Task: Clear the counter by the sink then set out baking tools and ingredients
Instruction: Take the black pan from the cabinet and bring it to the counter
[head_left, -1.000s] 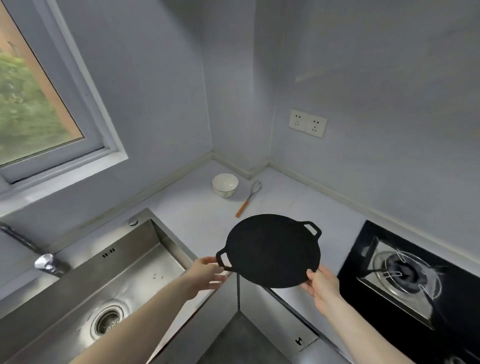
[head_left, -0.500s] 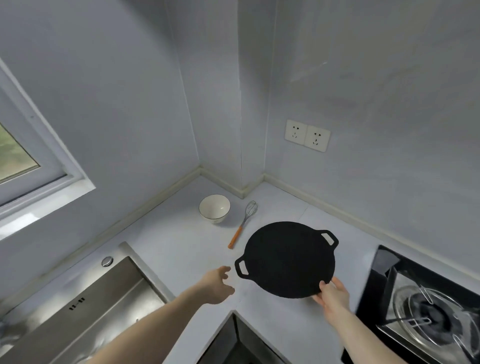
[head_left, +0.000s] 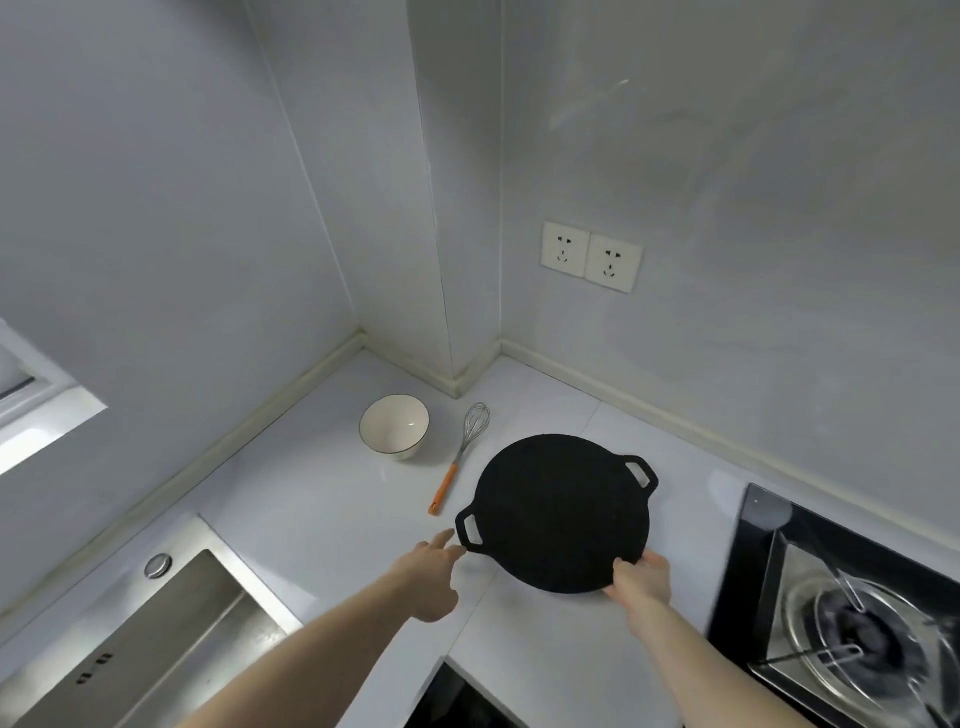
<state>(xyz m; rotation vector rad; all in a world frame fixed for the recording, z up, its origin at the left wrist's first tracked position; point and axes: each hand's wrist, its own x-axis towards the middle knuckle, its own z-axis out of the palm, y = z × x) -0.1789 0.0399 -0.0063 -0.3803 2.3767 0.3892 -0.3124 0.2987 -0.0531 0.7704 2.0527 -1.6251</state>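
Black griddle pan (head_left: 558, 512) sits at about 5 o'clock from the corner of the counter (head_left: 322, 499), low over or on the surface, cannot tell if fully down. Right hand (head_left: 641, 579) has its grip closed on the pan's near rim at 5 o'clock. Left hand (head_left: 431, 564) is open, fingers reaching toward the pan's left handle loop at 9 o'clock, right at it, contact unclear. White bowl (head_left: 395, 426) stands at 11 o'clock from the pan, empty as far as seen; whisk (head_left: 462, 457) with orange handle lies between bowl and pan, close to the pan edge. Sink (head_left: 156, 634) at 8 o'clock, stove (head_left: 852, 613) at 3 o'clock. Progress guess: counter by the sink looks cleared, tools partly set out (bowl, whisk, pan being placed). No ingredients visible, so that part seems left.
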